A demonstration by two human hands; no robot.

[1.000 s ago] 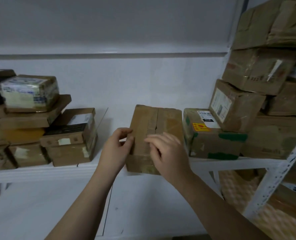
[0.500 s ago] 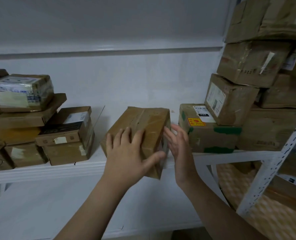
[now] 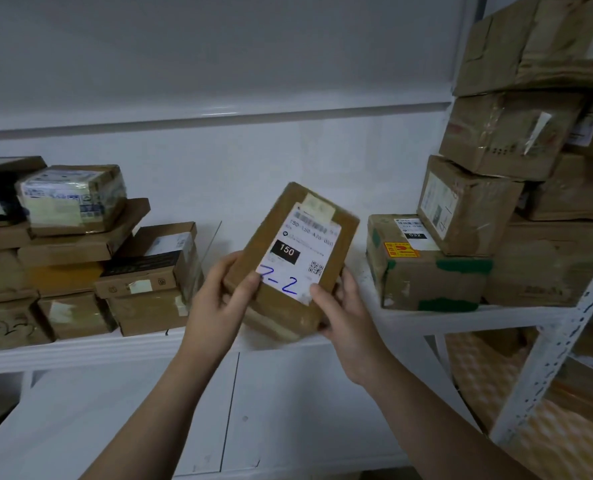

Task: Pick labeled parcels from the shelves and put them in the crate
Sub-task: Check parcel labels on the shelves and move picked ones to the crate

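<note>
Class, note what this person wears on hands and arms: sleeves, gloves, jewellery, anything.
The left hand and right hand are bare: no gloves, rings, watch or bracelet. The left forearm and right forearm are uncovered to the frame's edge; no sleeve shows.

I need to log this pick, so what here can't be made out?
Crate: nowhere in the head view.
Label on the held parcel, head view: fine print blurred; the thumb of the left hand covers the first handwritten mark.
Right hand: fingers hidden behind the parcel.
Top-right boxes: cut off by the frame edge.
</note>
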